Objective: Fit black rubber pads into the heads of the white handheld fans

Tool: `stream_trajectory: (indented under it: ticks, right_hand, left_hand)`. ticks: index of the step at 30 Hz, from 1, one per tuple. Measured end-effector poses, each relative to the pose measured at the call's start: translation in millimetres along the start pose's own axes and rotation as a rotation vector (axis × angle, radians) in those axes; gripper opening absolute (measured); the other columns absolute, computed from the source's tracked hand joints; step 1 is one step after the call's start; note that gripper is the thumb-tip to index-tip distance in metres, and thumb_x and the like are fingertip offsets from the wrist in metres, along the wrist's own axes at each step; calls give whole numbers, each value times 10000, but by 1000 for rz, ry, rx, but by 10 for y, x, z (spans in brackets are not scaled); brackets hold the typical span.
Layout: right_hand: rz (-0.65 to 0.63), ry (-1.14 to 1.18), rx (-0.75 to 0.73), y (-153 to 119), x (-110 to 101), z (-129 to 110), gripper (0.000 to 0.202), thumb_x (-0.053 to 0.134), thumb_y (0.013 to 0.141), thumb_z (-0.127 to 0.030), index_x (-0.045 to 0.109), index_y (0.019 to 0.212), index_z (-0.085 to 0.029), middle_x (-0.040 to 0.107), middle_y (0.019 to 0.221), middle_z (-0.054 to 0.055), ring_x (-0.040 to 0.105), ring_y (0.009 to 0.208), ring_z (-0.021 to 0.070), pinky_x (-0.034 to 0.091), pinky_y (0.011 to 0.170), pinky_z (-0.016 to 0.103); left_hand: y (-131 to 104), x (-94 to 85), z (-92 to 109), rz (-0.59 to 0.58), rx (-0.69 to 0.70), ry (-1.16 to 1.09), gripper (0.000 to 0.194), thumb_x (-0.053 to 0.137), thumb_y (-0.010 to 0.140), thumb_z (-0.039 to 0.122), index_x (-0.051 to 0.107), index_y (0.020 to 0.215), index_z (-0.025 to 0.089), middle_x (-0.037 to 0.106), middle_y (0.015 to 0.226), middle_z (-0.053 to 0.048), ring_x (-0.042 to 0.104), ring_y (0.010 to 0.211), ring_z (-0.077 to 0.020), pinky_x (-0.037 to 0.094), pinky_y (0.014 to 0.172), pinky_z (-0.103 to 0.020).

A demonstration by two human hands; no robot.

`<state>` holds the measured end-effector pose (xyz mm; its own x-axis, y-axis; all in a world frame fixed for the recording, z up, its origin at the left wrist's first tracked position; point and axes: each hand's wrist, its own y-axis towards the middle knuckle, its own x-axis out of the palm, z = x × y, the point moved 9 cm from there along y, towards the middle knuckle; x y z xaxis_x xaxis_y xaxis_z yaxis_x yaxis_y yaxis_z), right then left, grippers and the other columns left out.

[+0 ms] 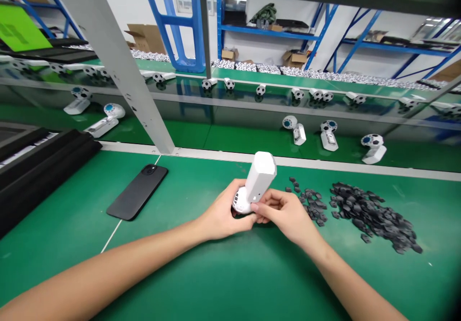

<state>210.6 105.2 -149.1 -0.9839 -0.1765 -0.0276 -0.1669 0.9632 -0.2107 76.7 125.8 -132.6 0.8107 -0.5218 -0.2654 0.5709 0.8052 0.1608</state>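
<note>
A white plastic device [260,174] with a rounded, slotted base and a blocky upright body is held above the green table. Around the rounded end wrap the fingers and thumb of my left hand [225,210]. My right hand [284,210] is closed in a pinch against the lower right side of the device, its thumb touching there. Anything between those right fingertips is hidden. Just right of that hand lies a small group of black plastic pieces [315,206], with a larger pile of black pieces [374,215] beyond it.
A black phone [139,192] lies on the table at left, near black foam trays [46,172]. Behind a pale rail [306,162], several white devices with soccer-ball heads [329,136] rest on a green belt [230,138]. A slanted metal post [122,66] rises at left.
</note>
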Motion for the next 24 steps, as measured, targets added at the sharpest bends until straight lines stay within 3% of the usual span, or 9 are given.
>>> stream_trajectory:
  ticks: [5,15,20,24]
  right_hand:
    - [-5,-30,12,37,44,99,357,829,828,-471,655,751,-169,711,692,16,666,625,157,539,591,245]
    - [-11,-108,-54,48,72,114,283,734,900,-401,615,750,-193,672,660,-3,633,596,158,515,580,258]
    - [-75,-142,-145,20,106,-111,268,626,990,-411,652,844,-188,724,780,26,688,710,173,541,635,258]
    - [-17,-266,-283,6,-190,-406,339,480,1071,-442,715,1114,-202,766,1015,55,717,848,173,558,741,276]
  left_hand:
    - [14,-50,-39,54,-40,17,490,822,818,408,595,1203,210,647,1161,-69,632,1023,-239,506,853,-327]
    - [-2,-61,-26,71,4,90,397,797,849,409,627,1153,219,640,1059,-50,615,963,-225,496,842,-330]
    - [108,-38,-191,54,-85,-94,446,777,848,487,614,1136,188,659,938,-29,611,801,-173,505,719,-281]
    - [464,-326,-282,214,-150,-118,513,757,822,539,632,1159,173,677,951,-42,584,687,-143,457,536,-233]
